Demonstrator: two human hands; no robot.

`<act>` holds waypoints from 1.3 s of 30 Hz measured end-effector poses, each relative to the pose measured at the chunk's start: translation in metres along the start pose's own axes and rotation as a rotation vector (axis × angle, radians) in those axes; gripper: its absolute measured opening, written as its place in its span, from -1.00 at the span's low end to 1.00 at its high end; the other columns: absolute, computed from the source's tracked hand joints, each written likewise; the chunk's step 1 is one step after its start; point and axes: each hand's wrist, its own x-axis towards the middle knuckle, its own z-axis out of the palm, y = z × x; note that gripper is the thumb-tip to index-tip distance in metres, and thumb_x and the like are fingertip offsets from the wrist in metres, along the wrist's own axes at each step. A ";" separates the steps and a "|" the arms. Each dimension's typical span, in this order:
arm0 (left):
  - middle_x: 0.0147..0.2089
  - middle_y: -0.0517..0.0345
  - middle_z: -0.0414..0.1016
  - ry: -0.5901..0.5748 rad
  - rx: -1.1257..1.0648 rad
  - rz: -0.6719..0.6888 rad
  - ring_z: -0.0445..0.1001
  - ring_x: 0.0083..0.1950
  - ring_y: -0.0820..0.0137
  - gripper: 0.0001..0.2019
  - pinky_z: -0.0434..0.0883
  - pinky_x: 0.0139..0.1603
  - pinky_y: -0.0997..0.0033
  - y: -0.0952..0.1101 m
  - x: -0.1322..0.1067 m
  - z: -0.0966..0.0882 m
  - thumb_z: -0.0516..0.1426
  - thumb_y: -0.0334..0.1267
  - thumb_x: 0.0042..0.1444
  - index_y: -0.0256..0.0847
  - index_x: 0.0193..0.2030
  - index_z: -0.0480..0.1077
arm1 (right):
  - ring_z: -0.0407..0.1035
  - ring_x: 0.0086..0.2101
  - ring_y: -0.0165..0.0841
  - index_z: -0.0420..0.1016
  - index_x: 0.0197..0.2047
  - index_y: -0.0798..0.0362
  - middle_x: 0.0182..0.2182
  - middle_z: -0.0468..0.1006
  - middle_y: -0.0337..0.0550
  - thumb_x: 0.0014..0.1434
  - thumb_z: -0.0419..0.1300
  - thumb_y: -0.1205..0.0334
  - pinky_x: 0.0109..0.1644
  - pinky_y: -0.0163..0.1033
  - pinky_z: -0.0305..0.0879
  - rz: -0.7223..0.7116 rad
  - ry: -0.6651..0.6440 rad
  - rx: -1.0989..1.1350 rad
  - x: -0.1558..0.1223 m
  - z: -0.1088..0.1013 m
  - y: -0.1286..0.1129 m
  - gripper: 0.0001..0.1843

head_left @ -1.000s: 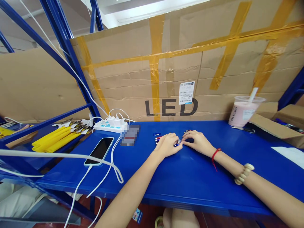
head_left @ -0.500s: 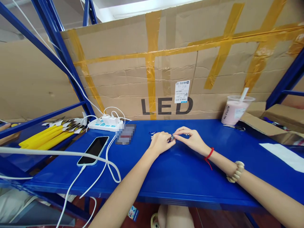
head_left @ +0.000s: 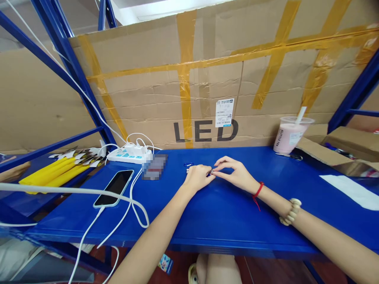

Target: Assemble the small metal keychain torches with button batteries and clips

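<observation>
My left hand (head_left: 197,177) and my right hand (head_left: 234,173) meet near the middle of the blue table (head_left: 213,217). Both pinch one small silvery object (head_left: 211,172) between their fingertips; it is too small to name. The left fingers are curled in, the right thumb and forefinger press together with the other fingers spread. A small blue clip (head_left: 188,164) and other tiny pieces lie just behind the left hand, partly hidden by it. A red string and a bead bracelet sit on my right wrist.
A phone (head_left: 114,188) on a white cable lies at the left, with a power strip (head_left: 128,156) behind it. Yellow items (head_left: 53,175) rest on the left shelf. A pink drink cup (head_left: 288,136) stands back right. A taped cardboard sheet (head_left: 207,86) walls the rear; an open box (head_left: 334,152) sits right.
Both hands have drifted slightly farther back on the table and stay joined at the fingertips. The right fingers have lifted and spread. The camera has shifted a little to the right.
</observation>
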 end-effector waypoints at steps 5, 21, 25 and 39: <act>-0.48 0.15 0.42 -0.006 0.002 0.016 0.37 -0.41 0.43 -0.80 0.10 -0.46 0.49 -0.002 0.000 0.001 0.04 -0.23 0.06 -0.25 -0.51 0.35 | 0.32 -0.21 -0.44 0.50 -0.34 0.02 -0.24 0.41 -0.16 0.07 0.14 0.08 -0.05 -0.25 0.28 -0.056 -0.064 -0.056 0.000 -0.001 -0.003 -0.79; -0.61 0.17 0.35 0.149 -0.030 0.015 0.30 -0.54 0.48 -0.63 0.07 -0.52 0.49 0.001 -0.001 0.004 -0.05 -0.12 0.11 -0.25 -0.64 0.28 | 0.15 0.09 -0.14 0.16 0.16 -0.03 0.06 0.30 -0.08 -0.06 0.08 -0.28 0.20 0.12 -0.09 0.289 -0.174 -0.397 -0.004 -0.011 0.050 -0.21; -0.61 0.18 0.35 0.154 -0.041 0.015 0.30 -0.54 0.49 -0.63 0.06 -0.52 0.50 0.002 -0.001 0.004 -0.04 -0.13 0.10 -0.25 -0.64 0.27 | 0.15 0.10 -0.18 0.12 0.18 -0.02 0.09 0.27 -0.06 -0.06 0.06 -0.28 0.24 0.13 -0.20 0.293 -0.202 -0.383 -0.003 -0.010 0.048 -0.19; -0.56 0.15 0.41 0.146 -0.010 0.046 0.35 -0.50 0.47 -0.65 0.11 -0.49 0.49 0.002 -0.002 0.003 -0.04 -0.19 0.10 -0.26 -0.64 0.30 | 0.25 0.04 -0.27 0.04 0.21 -0.03 -0.07 0.44 -0.11 0.12 0.00 -0.01 0.23 0.11 -0.16 0.219 -0.126 -0.279 -0.001 -0.011 0.047 -0.40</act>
